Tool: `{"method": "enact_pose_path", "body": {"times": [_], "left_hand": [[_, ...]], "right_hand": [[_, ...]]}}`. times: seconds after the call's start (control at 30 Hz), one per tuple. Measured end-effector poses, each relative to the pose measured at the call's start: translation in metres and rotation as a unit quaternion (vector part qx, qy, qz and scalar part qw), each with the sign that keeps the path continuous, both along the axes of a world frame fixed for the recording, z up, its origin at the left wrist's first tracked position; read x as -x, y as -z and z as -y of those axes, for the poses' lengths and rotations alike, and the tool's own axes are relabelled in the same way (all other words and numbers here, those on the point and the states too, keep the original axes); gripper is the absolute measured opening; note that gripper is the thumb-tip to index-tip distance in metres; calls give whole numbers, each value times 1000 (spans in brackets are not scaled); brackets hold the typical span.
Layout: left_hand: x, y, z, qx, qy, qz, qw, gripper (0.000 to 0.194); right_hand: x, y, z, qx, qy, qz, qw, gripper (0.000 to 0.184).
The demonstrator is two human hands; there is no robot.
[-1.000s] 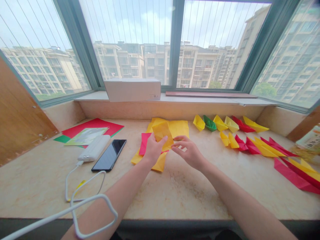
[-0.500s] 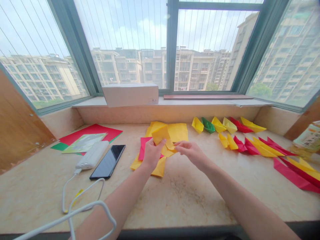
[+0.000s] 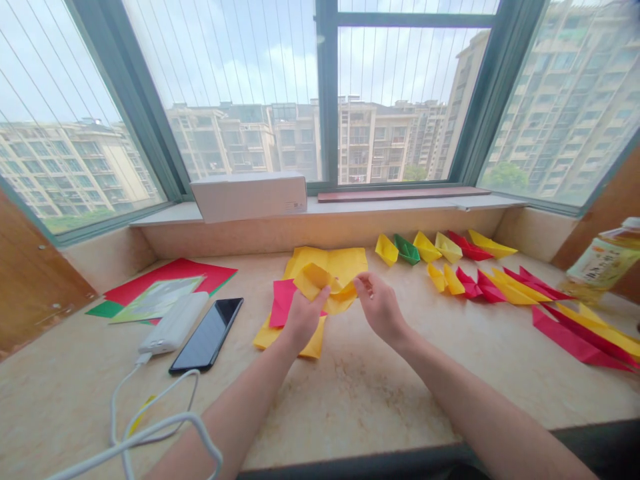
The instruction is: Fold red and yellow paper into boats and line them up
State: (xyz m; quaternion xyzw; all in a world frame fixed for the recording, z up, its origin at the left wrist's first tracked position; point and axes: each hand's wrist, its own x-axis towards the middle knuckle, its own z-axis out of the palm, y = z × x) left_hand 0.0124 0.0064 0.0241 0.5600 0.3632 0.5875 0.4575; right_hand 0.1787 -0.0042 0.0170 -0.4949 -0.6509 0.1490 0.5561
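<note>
Right hand (image 3: 383, 308) has moved outward, pinching one edge of the yellow paper (image 3: 311, 280); left hand (image 3: 303, 320) grips the other side. Paper's opened wider between them, over the sheets (image 3: 351, 261): likely mid-fold.

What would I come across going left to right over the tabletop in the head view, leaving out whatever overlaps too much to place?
Dark phone → handheld yellow paper → right hand → pale yellow paper boat → back row's rightmost yellow boat → bottle.
</note>
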Motion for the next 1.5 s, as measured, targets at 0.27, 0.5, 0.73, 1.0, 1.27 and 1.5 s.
{"method": "enact_pose_path", "body": {"times": [0.27, 0.5, 0.73, 1.0, 1.27, 1.5], "left_hand": [[3, -2, 0, 0, -49, 19, 999, 34], [5, 0, -2, 11, -21, 65, 998, 41], [3, 0, 2, 27, 21, 74, 997, 43], [2, 3, 2, 31, 49, 40, 998, 39], [1, 0, 9, 21, 81, 2, 996, 39], [-3, -3, 9, 20, 60, 13, 998, 33]], "right_hand": [[1, 3, 0, -61, -98, 21, 993, 22], [1, 5, 0, -103, -134, 95, 981, 38], [-5, 9, -4, -61, -184, 99, 976, 37], [1, -4, 2, -31, -104, 19, 994, 20], [-1, -6, 2, -29, -60, 32, 997, 20], [-1, -4, 3, -23, -51, 22, 998, 22]]}}
